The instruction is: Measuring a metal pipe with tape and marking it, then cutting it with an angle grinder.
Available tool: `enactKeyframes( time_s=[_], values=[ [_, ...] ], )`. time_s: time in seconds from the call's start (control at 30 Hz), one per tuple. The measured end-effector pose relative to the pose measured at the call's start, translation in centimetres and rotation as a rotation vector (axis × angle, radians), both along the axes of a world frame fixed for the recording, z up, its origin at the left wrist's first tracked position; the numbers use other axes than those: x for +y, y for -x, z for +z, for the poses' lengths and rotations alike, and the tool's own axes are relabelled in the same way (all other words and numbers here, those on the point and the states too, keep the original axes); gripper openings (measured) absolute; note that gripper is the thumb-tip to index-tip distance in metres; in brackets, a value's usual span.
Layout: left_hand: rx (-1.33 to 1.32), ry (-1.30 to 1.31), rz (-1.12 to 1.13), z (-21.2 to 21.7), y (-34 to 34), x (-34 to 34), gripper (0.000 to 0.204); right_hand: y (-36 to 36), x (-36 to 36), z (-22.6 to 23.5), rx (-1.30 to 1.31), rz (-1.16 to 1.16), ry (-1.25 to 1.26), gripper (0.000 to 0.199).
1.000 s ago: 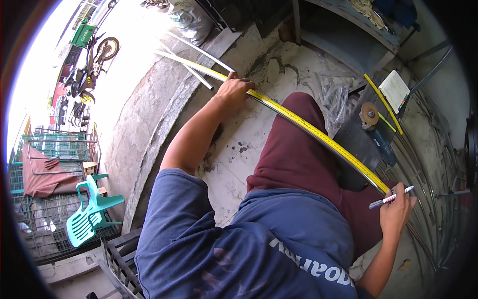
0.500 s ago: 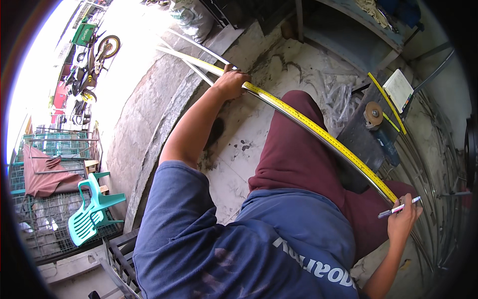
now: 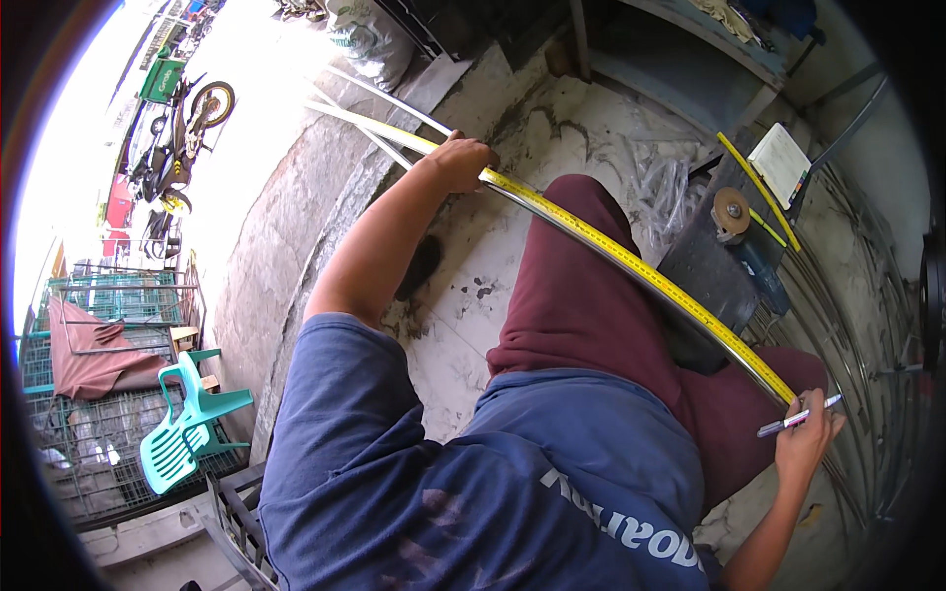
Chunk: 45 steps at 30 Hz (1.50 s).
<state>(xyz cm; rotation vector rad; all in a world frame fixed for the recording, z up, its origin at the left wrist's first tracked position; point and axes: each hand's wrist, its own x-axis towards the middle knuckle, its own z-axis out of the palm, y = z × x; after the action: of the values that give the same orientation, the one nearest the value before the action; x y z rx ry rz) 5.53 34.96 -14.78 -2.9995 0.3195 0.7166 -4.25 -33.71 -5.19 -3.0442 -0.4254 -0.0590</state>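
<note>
My left hand point(image 3: 463, 163) is closed around a long shiny metal tube point(image 3: 537, 209) and the yellow tape measure blade point(image 3: 631, 260) lying along it. Tube and tape slant across my thighs, from the upper left down to my right knee. At the lower right end, my right hand point(image 3: 806, 438) has its fingers closed on a slim white marker point(image 3: 777, 426). Those same fingers touch the end of the tape and tube. Whether they also pinch the tape is hidden.
An angle grinder point(image 3: 731, 211) lies on a dark board beside a white notebook point(image 3: 780, 163) and yellow strips. Clear plastic wrap point(image 3: 665, 187) is on the floor. Thin metal rods point(image 3: 838, 286) line the right wall. A green chair point(image 3: 187, 424) and motorcycle point(image 3: 177, 148) stand at left.
My right hand has shifted slightly right and down with the marker. My left hand keeps its grip on the tube and tape. The view has moved a little.
</note>
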Motion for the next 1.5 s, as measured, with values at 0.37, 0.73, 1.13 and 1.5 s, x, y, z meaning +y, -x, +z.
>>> enactKeyframes(
  time_s=[0.37, 0.73, 1.13, 1.5],
  values=[
    [-0.014, -0.029, 0.044, -0.6, 0.3, 0.8, 0.052, -0.3, 0.4, 0.3, -0.025, 0.001, -0.002, 0.015],
    [-0.098, 0.03, 0.29, -0.6, 1.3, 0.7, 0.074, -2.3, -0.3, 0.9, 0.016, -0.044, 0.015, 0.017],
    [-0.483, 1.836, 1.892, -11.0, 2.7, 0.1, 0.025, -4.6, -0.7, 1.1, -0.063, 0.015, -0.006, 0.016],
    [-0.487, 1.782, 1.771, -9.8, 3.7, -0.9, 0.036, -8.6, -1.3, 1.4, -0.354, 0.118, 0.042, 0.016]
  ],
)
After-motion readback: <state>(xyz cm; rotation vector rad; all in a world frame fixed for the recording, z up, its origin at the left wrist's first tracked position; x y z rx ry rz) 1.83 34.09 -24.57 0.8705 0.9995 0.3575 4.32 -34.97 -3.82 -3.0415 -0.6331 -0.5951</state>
